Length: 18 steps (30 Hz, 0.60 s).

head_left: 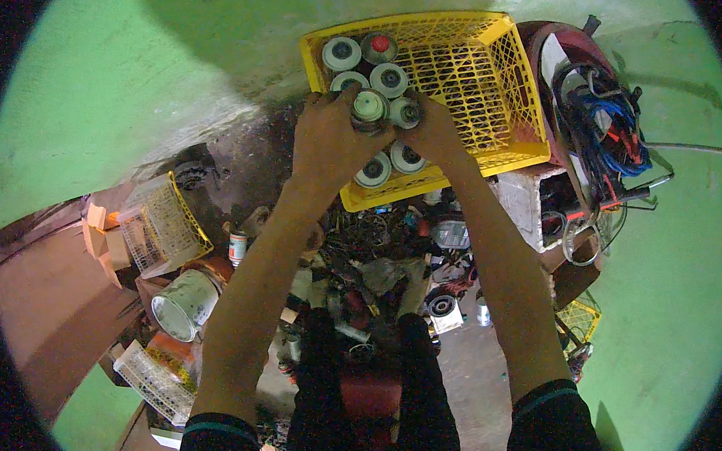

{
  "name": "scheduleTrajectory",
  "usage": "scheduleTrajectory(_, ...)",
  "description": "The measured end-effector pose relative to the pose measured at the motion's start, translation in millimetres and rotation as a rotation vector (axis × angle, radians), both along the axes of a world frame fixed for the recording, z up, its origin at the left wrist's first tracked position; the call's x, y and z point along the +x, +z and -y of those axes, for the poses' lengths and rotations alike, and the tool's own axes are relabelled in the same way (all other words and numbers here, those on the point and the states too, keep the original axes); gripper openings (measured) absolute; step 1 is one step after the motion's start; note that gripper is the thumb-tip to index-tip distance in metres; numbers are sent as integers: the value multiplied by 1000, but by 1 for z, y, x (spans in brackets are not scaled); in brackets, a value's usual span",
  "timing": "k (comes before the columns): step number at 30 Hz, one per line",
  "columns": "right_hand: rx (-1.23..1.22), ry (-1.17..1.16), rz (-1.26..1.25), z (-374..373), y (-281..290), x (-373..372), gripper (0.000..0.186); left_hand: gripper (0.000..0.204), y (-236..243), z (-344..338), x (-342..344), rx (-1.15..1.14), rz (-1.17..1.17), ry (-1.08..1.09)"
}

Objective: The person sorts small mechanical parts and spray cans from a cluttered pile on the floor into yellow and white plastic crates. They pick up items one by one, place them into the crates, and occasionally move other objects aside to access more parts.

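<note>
A yellow plastic crate (495,151) holds several spray cans (389,80) in its left part, mostly with pale tops; one can (379,48) shows a red top. My left hand (329,134) is closed round a can with a pale green top (370,105), at the crate's left side. My right hand (431,131) is closed on a can with a grey top (404,113), just right of the green-topped one. Two more white-topped cans (373,168) stand below both hands. The fingertips are partly hidden behind the cans.
Cables and hoses (606,136) lie on a red object right of the crate, beside a pale box (515,205). At left are a clear plastic crate (153,223), a white bucket (177,306) and orange pieces (97,240). Mixed scrap (375,267) covers the ground below. Green walls (75,80) surround everything.
</note>
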State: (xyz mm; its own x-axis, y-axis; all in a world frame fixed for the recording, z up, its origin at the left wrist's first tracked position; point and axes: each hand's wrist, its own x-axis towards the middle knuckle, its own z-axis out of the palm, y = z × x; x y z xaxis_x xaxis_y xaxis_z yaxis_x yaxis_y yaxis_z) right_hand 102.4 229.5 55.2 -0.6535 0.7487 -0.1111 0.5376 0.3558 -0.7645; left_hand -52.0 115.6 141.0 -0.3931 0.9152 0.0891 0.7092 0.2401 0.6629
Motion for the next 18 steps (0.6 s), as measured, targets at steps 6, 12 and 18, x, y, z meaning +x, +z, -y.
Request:
scheduleTrajectory(6, -58, -52, -15, 12, 11, -2, 65, 47, -22, 11, -14, -104, 78, -84)
scheduleTrajectory(12, -179, -81, -32, 25, 14, -3, 72, 37, -51, 16, -16, -122, -33, -75)
scheduleTrajectory(18, -158, -154, -135, 26, -10, 11, 76, 39, -49, 13, -17, -186, -169, -137)
